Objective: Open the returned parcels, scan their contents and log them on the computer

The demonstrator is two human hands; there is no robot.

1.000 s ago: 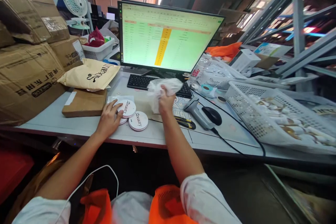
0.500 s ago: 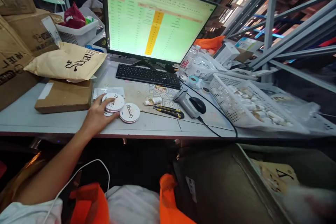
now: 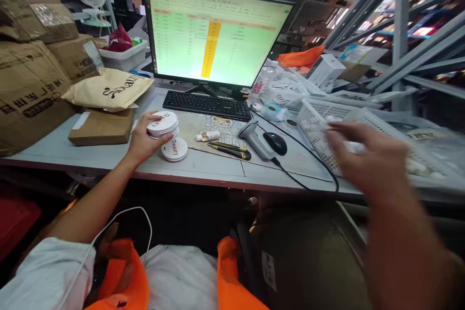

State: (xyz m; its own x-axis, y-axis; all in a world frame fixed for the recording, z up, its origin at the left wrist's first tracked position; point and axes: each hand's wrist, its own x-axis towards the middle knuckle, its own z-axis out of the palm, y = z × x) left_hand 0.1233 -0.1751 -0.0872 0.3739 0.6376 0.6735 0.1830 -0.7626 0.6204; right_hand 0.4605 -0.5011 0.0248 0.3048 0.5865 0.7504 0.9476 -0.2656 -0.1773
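My left hand (image 3: 141, 138) is closed around a stack of round white discs (image 3: 163, 123), perhaps cards, with black "beauty" lettering on the top one. Another small pile of the same discs (image 3: 175, 150) lies on the table just in front of it, partly beside my fingers. My right hand (image 3: 366, 150) is smeared by motion at the right, in front of a white perforated basket (image 3: 314, 123) of small white bottles. Some white shows by its fingers, but whether it is held cannot be made out. A small white bottle (image 3: 208, 136) lies on the mat.
Two yellow-black utility knives (image 3: 230, 150), a barcode scanner (image 3: 256, 143) and a mouse (image 3: 275, 144) lie mid-table. Behind stand a keyboard (image 3: 207, 104) and monitor (image 3: 218, 34). At left are a brown box (image 3: 101, 128) and a paper mailer (image 3: 109, 89). A dark bin (image 3: 305, 256) stands below right.
My right hand has risen from the bin at lower right to the basket. My left hand has lifted its stack slightly, and the stack looks thicker. The view has shifted.
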